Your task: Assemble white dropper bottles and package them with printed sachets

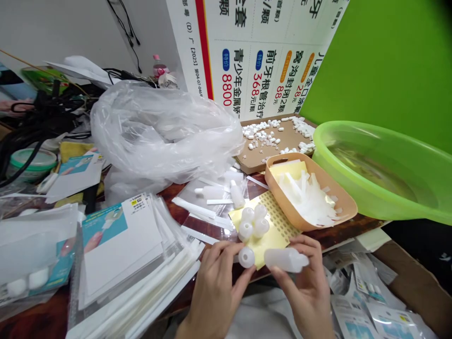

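Observation:
My left hand [219, 285] pinches a small translucent white bottle [246, 257], its round end with a hole facing me. In my right hand [304, 287] lies another white squeeze bottle [282, 260] on its side, its narrow tip pointing right; fingers and thumb close around it. Just beyond my hands, several similar bottles [253, 221] stand clustered on a yellow sticker sheet [282, 221] with rows of small round dots. Farther back, more bottles [237, 194] and white strips [197, 210] rest on clear plastic bags.
An orange basket [348, 209] holds white strips; beside it sits a green basin [370, 207]. Behind, a cardboard tray [252, 165] carries small white caps. A large plastic bag [158, 136] and stacked packaged cards [116, 254] crowd the left. Packed bags [367, 287] lie lower right.

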Demonstrator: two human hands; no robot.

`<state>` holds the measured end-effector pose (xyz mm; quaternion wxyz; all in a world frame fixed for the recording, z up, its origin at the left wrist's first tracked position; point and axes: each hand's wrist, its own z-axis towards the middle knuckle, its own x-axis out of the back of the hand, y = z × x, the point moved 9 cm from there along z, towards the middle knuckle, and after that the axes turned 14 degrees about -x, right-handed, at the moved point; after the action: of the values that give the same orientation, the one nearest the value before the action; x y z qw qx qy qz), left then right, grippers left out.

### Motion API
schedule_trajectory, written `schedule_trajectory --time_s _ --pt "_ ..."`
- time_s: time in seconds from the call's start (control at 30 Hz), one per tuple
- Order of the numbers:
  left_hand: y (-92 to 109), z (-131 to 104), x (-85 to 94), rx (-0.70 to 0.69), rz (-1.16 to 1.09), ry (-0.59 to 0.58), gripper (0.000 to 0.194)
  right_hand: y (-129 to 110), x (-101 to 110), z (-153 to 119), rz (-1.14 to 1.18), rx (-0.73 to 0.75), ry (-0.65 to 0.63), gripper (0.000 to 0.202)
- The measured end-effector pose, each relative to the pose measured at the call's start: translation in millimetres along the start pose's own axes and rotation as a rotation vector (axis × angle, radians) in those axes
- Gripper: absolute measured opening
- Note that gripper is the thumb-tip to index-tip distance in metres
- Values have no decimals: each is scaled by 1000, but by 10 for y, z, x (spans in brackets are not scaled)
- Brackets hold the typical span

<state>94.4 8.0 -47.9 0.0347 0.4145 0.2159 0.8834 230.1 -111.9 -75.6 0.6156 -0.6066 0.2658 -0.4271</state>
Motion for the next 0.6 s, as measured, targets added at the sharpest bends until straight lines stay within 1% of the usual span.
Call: schedule_trajectory --time_s 0.03,0.1,0.2,0.27,0.37,0.47,0.53,0.6 --pt "3 6 -15 1 5 -20 30 -36 -13 -14 -134 53 24 25" --pt "17 18 -28 -5 8 -43 33 -66 -67 -33 -317 146 14 26" --pt "8 19 -31 3 4 -36 39 -51 -155 -37 -439 237 -59 30" --pt "-14 11 -40 15 10 -14 36 -50 -211 -29 -494 264 -94 30" --pt "-25 13 -86 17 26 12 27 -69 -287 4 -518 227 -122 26" --pt "-10 50 -84 26 26 35 21 -85 -318 33 -479 159 -96 21" --pt "13 85 12 27 10 42 15 -88 -312 23 -459 156 -64 23" --pt "35 96 123 15 -129 -26 6 -61 -282 4 -451 151 -41 29"
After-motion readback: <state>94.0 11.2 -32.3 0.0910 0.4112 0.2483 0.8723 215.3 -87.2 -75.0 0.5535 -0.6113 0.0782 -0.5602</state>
